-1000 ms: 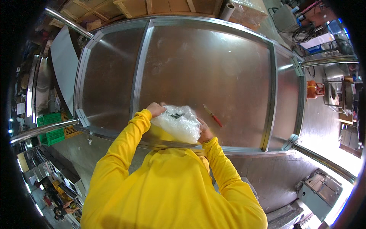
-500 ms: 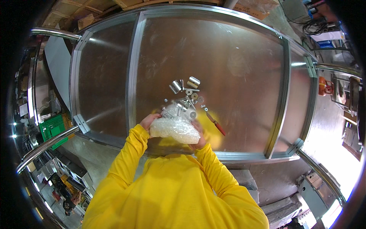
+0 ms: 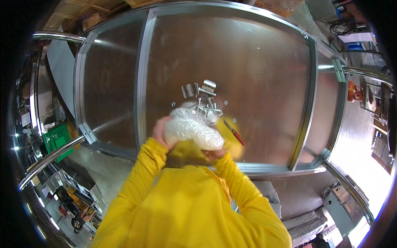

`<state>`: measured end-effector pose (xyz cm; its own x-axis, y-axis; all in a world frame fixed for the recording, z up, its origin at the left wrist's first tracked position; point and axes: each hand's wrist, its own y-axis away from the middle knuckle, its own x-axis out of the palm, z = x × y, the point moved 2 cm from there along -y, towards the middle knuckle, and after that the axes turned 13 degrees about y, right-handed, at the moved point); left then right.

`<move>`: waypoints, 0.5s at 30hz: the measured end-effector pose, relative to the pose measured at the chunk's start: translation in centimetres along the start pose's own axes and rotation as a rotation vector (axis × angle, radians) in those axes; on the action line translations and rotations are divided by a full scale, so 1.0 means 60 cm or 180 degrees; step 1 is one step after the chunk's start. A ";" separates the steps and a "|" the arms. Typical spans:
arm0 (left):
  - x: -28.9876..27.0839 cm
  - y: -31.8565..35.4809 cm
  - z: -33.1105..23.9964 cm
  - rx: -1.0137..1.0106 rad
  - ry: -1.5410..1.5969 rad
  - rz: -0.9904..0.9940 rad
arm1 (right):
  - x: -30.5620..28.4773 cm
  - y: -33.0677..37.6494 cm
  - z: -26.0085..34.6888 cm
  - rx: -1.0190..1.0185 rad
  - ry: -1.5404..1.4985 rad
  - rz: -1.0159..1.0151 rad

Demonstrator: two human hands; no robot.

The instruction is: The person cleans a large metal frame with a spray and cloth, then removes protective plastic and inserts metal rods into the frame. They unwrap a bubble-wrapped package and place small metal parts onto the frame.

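Note:
Between my two hands is a crumpled bundle of clear bubble wrap [image 3: 192, 129], raised over the metal panel near its front edge. My left hand [image 3: 160, 131] grips its left end. My right hand [image 3: 216, 153] holds the lower right end from beneath, fingers partly hidden. Just beyond the wrap lies a loose pile of metal hardware: bolts [image 3: 210, 109], two short steel cylinders, one of them the left cylinder [image 3: 190, 90] and the other the right cylinder [image 3: 209, 86], and small nuts. To the right of the wrap lies a knife with a red handle [image 3: 237, 137].
The hardware lies on a wide brownish metal panel [image 3: 256, 82] with raised aluminium frame bars [image 3: 141, 82]. Steel tubes [image 3: 58, 37] stick out at its corners. A green crate [image 3: 56, 137] stands on the floor at left, an orange gas cylinder [image 3: 353, 91] at right.
The bubble wrap has been lifted and tilted, its right end lower. More bolts and nuts now lie spread beyond it, and the washers seen before are covered or shifted.

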<state>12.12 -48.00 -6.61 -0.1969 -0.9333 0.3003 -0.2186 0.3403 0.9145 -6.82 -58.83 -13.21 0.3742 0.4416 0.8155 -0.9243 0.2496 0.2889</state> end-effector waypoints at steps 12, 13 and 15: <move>0.035 0.040 -0.048 -0.0910 -0.0126 0.1093 | -0.002 0.044 -0.004 0.0558 -0.0975 -0.0061; 0.032 0.042 -0.049 -0.0718 -0.0349 0.1241 | -0.010 0.050 0.003 0.1006 -0.0252 -0.0907; 0.016 0.041 -0.051 -0.0295 -0.0925 0.1189 | -0.009 0.055 0.033 0.0712 0.1193 -0.0821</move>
<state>14.34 -48.41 -3.23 -0.5075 -0.6741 0.5367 0.0015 0.6222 0.7829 -10.22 -59.98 -11.73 0.5560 0.6791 0.4792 -0.7764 0.2186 0.5911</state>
